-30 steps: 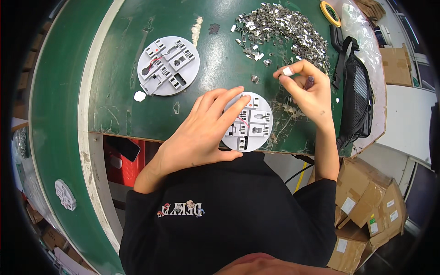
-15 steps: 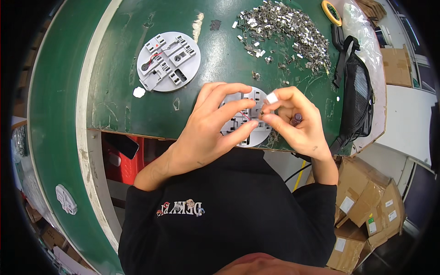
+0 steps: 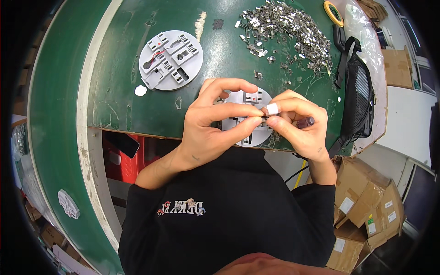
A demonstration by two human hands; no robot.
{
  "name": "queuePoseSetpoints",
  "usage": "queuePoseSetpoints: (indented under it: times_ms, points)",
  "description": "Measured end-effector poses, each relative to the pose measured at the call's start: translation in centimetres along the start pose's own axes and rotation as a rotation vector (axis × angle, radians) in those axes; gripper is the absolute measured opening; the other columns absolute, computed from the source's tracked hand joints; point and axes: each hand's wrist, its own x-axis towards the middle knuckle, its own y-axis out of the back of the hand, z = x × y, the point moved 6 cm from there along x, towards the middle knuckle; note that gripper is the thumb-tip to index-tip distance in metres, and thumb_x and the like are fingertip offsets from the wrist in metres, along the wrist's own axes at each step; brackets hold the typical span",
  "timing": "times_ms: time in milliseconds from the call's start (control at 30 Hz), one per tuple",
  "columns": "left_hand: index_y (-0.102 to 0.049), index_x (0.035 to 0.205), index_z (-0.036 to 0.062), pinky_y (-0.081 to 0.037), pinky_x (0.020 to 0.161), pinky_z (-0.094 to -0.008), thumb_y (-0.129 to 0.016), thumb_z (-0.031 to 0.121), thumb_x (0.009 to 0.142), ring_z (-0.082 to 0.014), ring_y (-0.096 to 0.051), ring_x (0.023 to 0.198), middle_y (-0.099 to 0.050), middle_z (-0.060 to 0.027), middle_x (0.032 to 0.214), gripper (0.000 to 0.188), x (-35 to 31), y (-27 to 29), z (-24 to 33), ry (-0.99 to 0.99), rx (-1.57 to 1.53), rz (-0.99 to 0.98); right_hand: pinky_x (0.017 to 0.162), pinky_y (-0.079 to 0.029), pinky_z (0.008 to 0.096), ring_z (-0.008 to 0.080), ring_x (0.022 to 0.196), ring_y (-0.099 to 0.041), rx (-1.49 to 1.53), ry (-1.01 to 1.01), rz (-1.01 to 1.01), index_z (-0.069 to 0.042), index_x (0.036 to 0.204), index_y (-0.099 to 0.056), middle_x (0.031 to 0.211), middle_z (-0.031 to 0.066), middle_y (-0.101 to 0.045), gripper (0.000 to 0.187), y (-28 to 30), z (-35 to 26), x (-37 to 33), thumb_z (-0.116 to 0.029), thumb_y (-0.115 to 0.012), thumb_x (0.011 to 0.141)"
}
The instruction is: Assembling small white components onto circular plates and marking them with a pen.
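A workshop, its scuffed green bench [image 3: 220,52] heaped with metal parts [image 3: 293,34] beyond the fingers [image 3: 236,110], cartons [image 3: 362,188] to their right.

At the bench's right side, a black mesh bag [image 3: 360,98] lies with its strap beside crumpled clear plastic film [image 3: 363,36], near a yellow-rimmed roll of tape [image 3: 338,21]. Beyond stands a brown cardboard box [image 3: 397,68]; lower right, more cardboard boxes [image 3: 366,195] are heaped, some bearing white labels. Under the bench's left part, a dark smartphone [image 3: 126,144] lies tilted by a red plastic container [image 3: 123,168].
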Motion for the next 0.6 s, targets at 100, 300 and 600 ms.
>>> queuePoseSetpoints:
  times_ms: [100,300,600]
  points:
    - [-0.077,0.095,0.0071,-0.04,0.091,-0.0308,-0.074,0.0,0.075,-0.0196,-0.053,0.11,-0.061,-0.011,0.122,0.021,-0.4,0.0,0.0,0.004,-0.029,0.038,0.047,-0.024,0.0185,0.0026,0.052,-0.035,-0.036,0.103,0.041,-0.001,0.095,-0.073,0.09,0.0052,-0.067,0.017,-0.2,-0.5,-0.2,0.008,-0.074,0.081]
    - [-0.077,0.095,0.0083,-0.04,0.09,-0.0313,-0.074,0.0,0.074,-0.0213,-0.052,0.11,-0.061,-0.0097,0.124,0.022,-0.7,0.0,0.1,0.01,-0.032,0.04,0.047,-0.024,0.0185,0.0024,0.052,-0.034,-0.05,0.183,0.08,-0.001,0.093,-0.072,0.089,0.0044,-0.067,0.018,-0.1,-0.5,-0.7,0.009,-0.075,0.078]
    - [-0.074,0.09,0.0101,-0.042,0.089,-0.0326,-0.075,0.002,0.074,-0.0242,-0.046,0.11,-0.06,-0.0062,0.127,0.018,-0.4,0.1,-0.2,-0.072,0.392,-0.121,0.046,-0.028,0.0199,0.0068,0.052,-0.038,-0.579,0.308,0.029,0.001,0.087,-0.069,0.084,0.0061,-0.067,0.021,-0.4,-1.6,-1.6,0.009,-0.076,0.069]
